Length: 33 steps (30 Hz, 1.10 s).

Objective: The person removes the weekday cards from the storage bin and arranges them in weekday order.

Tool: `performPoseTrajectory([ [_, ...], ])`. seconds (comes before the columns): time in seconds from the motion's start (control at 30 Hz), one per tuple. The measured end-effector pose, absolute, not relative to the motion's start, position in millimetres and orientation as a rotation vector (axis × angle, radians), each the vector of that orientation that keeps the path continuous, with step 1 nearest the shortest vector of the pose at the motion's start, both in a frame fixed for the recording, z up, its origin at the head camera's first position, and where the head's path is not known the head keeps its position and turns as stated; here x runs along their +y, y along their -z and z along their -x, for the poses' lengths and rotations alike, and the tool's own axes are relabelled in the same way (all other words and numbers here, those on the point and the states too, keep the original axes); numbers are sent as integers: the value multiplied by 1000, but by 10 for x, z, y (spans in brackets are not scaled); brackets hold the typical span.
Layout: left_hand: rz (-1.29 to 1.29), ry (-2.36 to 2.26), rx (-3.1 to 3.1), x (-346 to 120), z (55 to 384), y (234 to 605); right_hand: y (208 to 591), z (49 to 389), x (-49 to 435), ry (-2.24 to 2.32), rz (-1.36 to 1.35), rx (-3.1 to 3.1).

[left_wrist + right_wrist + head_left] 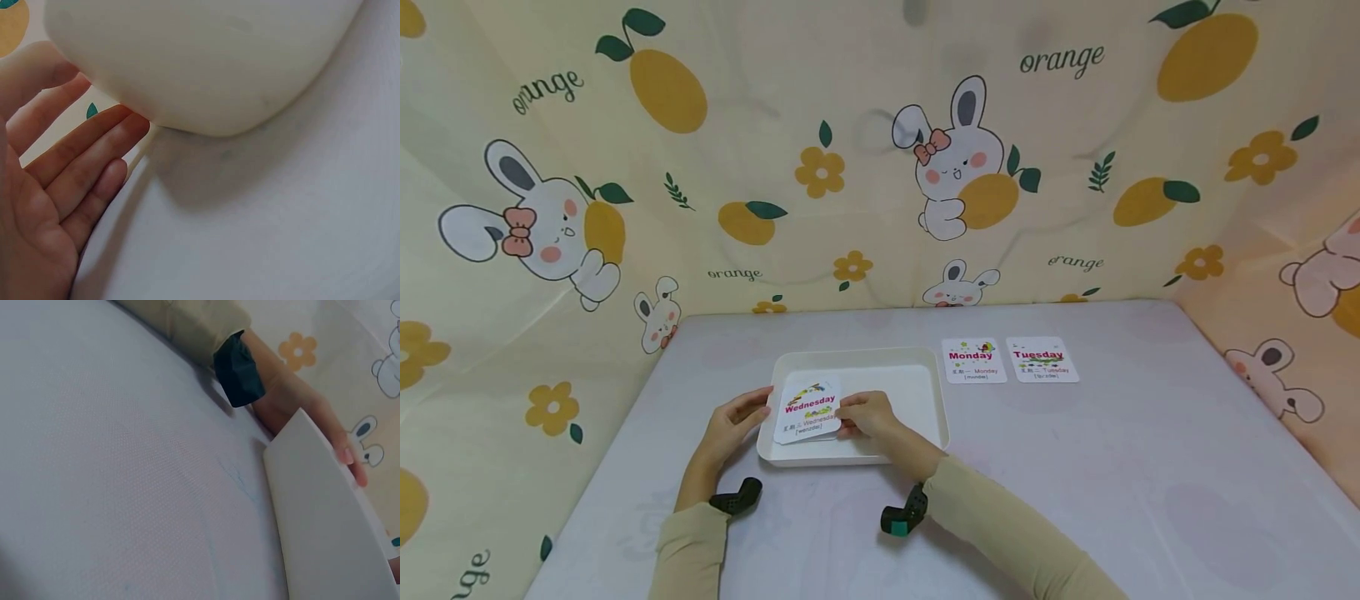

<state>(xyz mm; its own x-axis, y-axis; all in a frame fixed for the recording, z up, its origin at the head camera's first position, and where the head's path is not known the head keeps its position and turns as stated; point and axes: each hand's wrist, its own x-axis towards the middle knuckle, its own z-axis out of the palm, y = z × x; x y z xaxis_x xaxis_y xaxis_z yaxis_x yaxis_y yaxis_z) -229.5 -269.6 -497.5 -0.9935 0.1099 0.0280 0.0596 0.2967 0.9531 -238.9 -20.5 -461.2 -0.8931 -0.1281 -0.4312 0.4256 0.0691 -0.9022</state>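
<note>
While left hand [727, 429], fingers nearly straight, touches tray [912, 400], likely steadying it, right hand [872, 414] pinches Wednesday card [809, 410] by edge, seemingly keeping print visible.

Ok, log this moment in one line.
left hand: touches tray; right hand: pinches Wednesday card over tray; Monday card, Tuesday card: side by side on table

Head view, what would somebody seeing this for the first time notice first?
Probably the backdrop printed with bunnies and oranges, filling the upper part. Next, the Wednesday card, at the left of the white tray, its edge pinched by the right hand. The Monday card and Tuesday card lie side by side to the tray's right.
</note>
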Motion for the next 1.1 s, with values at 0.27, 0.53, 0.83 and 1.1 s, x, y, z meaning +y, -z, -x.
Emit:
performPoseTrajectory([
  [0.27, -145, -1829, 2489, -2682, 2286, 4956, 4577, 2369, -162, 1853, -278, 1993],
  [0.53, -145, -1832, 2488, -2686, 2285, 4972, 4512, 2314, -48, 1830, -221, 2049],
  [0.83, -160, -1740, 2521, -2697, 2292, 4958, 4439, 2271, 97, 1862, -211, 2022],
  [1.1, -213, -1759, 2495, -2697, 2284, 4955, 4408, 2254, 262, 1882, -238, 1979],
])
